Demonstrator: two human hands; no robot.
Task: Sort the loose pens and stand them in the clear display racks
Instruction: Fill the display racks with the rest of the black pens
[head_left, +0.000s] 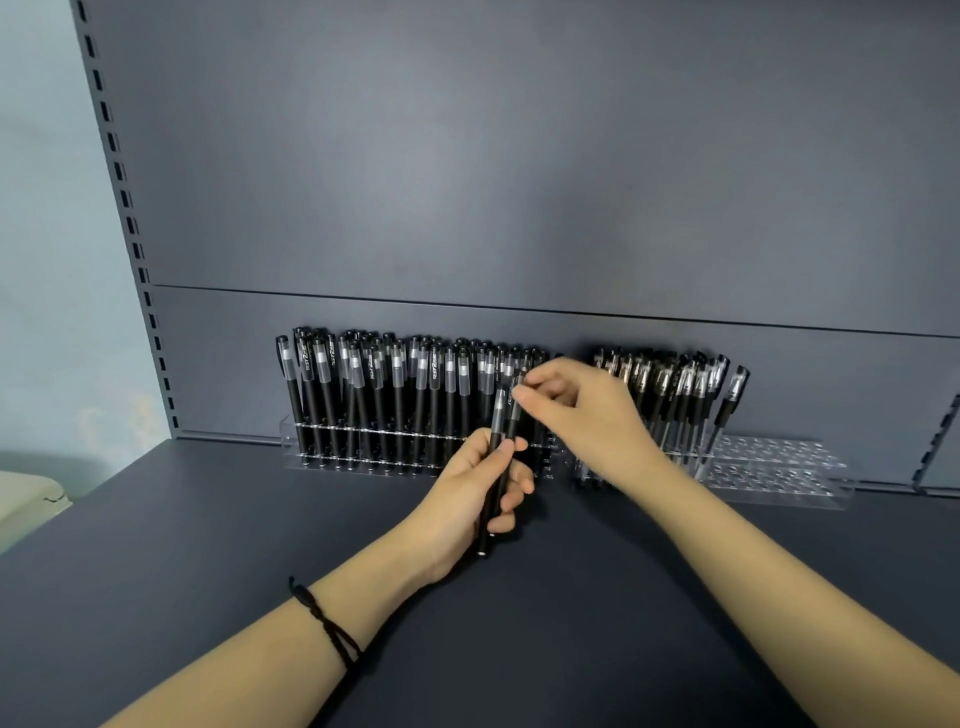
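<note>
Closest to us, a black cord bracelet sits on our left wrist above the dark shelf. Our left hand is wrapped round two black pens, held upright, caps up. Our right hand pinches the cap end of one of them. Right behind, the left rack is packed with standing pens. The right rack is filled only at its left end, against the grey back panel.

The scene is viewed through one wide-angle head-worn camera, directed forward and downward from close by, with the dark shelf set across the lower frame, the clear pen racks at mid-frame and the back panel above.
</note>
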